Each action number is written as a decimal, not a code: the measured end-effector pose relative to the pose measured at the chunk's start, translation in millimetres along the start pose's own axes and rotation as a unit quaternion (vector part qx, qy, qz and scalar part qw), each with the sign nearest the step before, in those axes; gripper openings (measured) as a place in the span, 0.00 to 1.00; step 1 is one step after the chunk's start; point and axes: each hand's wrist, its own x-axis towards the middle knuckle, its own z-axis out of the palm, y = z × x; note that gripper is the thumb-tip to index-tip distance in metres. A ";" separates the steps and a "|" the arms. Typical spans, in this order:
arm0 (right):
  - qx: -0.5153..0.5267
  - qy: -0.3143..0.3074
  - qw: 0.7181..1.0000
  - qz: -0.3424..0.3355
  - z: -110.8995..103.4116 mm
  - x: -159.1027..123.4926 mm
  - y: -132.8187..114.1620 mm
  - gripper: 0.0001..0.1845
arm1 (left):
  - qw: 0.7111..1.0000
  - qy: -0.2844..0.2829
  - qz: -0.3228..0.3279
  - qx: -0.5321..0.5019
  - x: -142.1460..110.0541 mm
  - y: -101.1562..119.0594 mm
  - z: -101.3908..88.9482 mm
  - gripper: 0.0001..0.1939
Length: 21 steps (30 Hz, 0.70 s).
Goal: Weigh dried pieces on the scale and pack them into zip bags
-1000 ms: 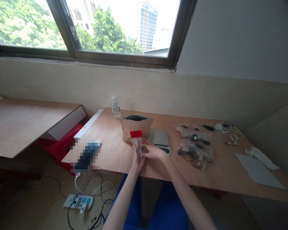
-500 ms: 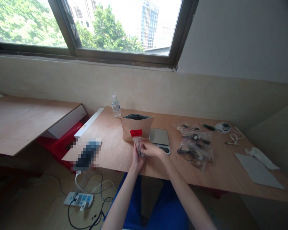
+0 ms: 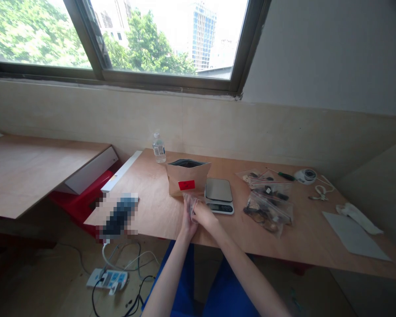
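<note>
A small clear zip bag [image 3: 193, 205] is held between both hands, close to the table's front edge. My left hand [image 3: 188, 222] is closed around the bag from the left and below. The fingers of my right hand [image 3: 203, 214] are at the bag's opening, partly hidden; whatever they touch inside is too small to make out. Just behind the hands stands an open brown paper pouch [image 3: 174, 181] with a red label [image 3: 186, 185]. To its right lies a white digital scale [image 3: 219, 195] with nothing on its plate.
Several zip bags of small parts [image 3: 269, 198] lie right of the scale. Beyond them are a green screwdriver [image 3: 285, 175], a white dome camera [image 3: 305, 176] and a white sheet [image 3: 354, 235]. A water bottle [image 3: 159, 149] stands at the back; a power strip [image 3: 108, 280] lies on the floor.
My right hand has moved slightly down and left, deeper toward the small bag, uncovering the scale's display. The view has shifted a little.
</note>
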 end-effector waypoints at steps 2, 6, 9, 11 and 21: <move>0.006 0.001 1.000 0.001 -3.7 -0.8 1.2 0.28 | 1.000 0.002 0.009 -0.006 1.0 0.0 0.1 0.17; 0.028 0.004 0.999 -0.019 -14.2 -4.4 6.2 0.23 | 1.000 0.010 0.017 -0.015 2.1 0.1 1.4 0.17; 0.039 0.004 0.999 -0.027 -19.6 -4.7 9.4 0.17 | 0.999 0.016 0.020 -0.020 1.7 0.9 3.1 0.17; 0.042 0.003 0.999 -0.028 -21.4 -3.5 11.0 0.15 | 0.999 0.018 0.019 -0.022 1.3 1.6 4.0 0.17; -0.010 -0.021 1.000 -0.012 -18.7 -7.6 0.5 0.19 | 1.000 0.000 0.024 0.012 2.0 1.1 2.1 0.18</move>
